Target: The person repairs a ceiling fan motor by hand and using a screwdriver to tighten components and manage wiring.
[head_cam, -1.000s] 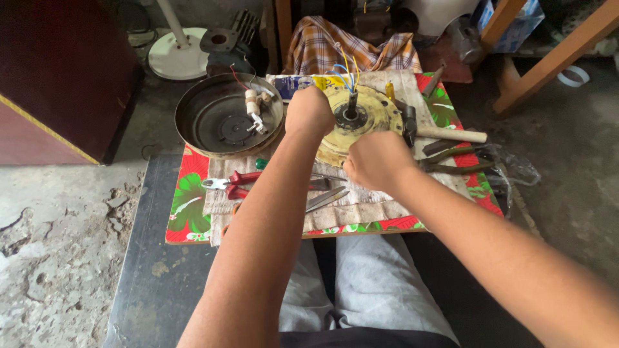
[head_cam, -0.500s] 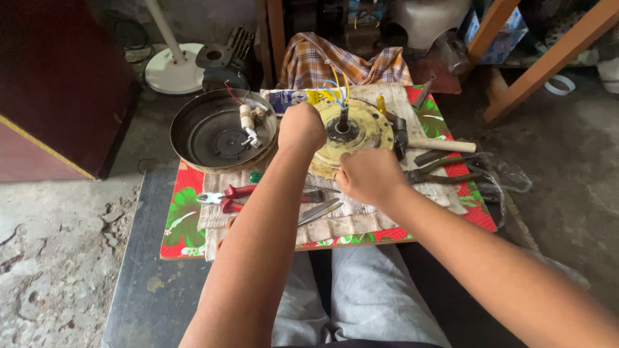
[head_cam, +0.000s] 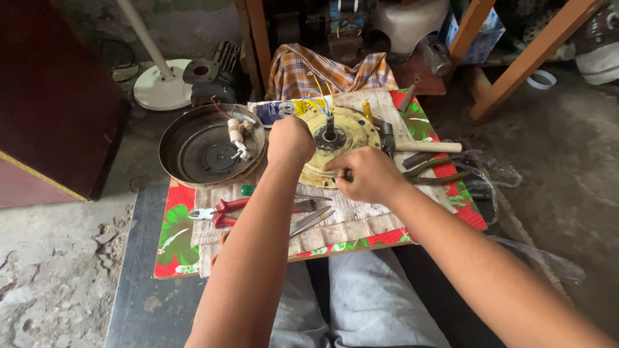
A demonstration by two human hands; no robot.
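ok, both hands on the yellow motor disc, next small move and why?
Probably lift the disc a little off the cloth. The left hand grips its left edge and the right hand pinches its near rim, so both sides are held. Keep it level: coloured wires rise by the centre shaft.

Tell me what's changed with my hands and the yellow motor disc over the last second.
Little moved. The right hand slid slightly toward you, to the yellow disc's near rim; the left hand stays at its left edge. The disc, grey housing pan, red-handled pliers and hammer lie as before.
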